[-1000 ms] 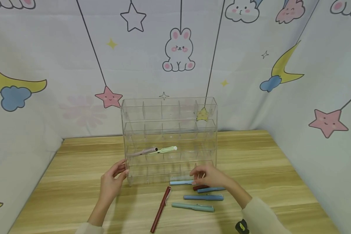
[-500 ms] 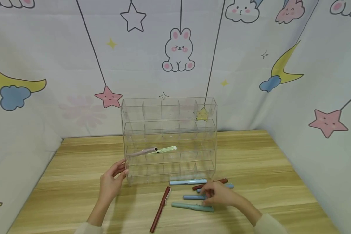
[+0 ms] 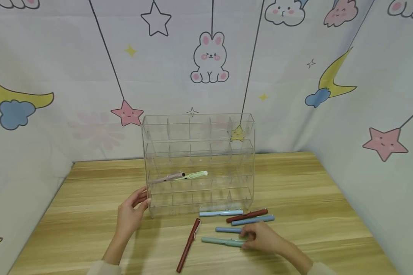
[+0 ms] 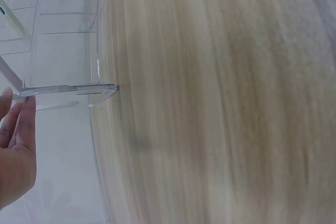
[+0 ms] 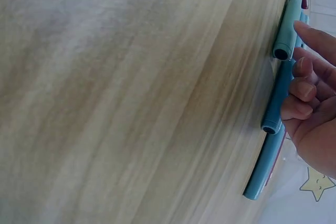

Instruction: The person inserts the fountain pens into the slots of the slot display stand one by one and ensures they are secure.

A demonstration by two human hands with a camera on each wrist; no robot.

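Observation:
My left hand (image 3: 132, 214) grips the left side wall of the clear acrylic rack (image 3: 223, 195), thumb in front and fingers behind. In the left wrist view that wall (image 4: 68, 88) runs between thumb and fingers. My right hand (image 3: 263, 237) is low over the table at the right end of the green pen (image 3: 220, 241). Its fingers are half curled and apart, with thumb tip right at the green pen's cap (image 5: 286, 38). Just beyond lies a blue pen (image 3: 227, 230), its right part hidden behind the hand.
Beyond these lie a second blue pen (image 3: 252, 220), a dark red pen (image 3: 242, 217) and a light blue pen (image 3: 215, 213). Another dark red pen (image 3: 188, 246) lies slanted at the left. The rack holds a mauve pen (image 3: 170, 177) and a pale green pen (image 3: 196, 175).
My right hand has moved from the light blue pen, over the blue pens, toward the person to the green pen's right end. My left hand has stayed on the rack. The pens lie as before.

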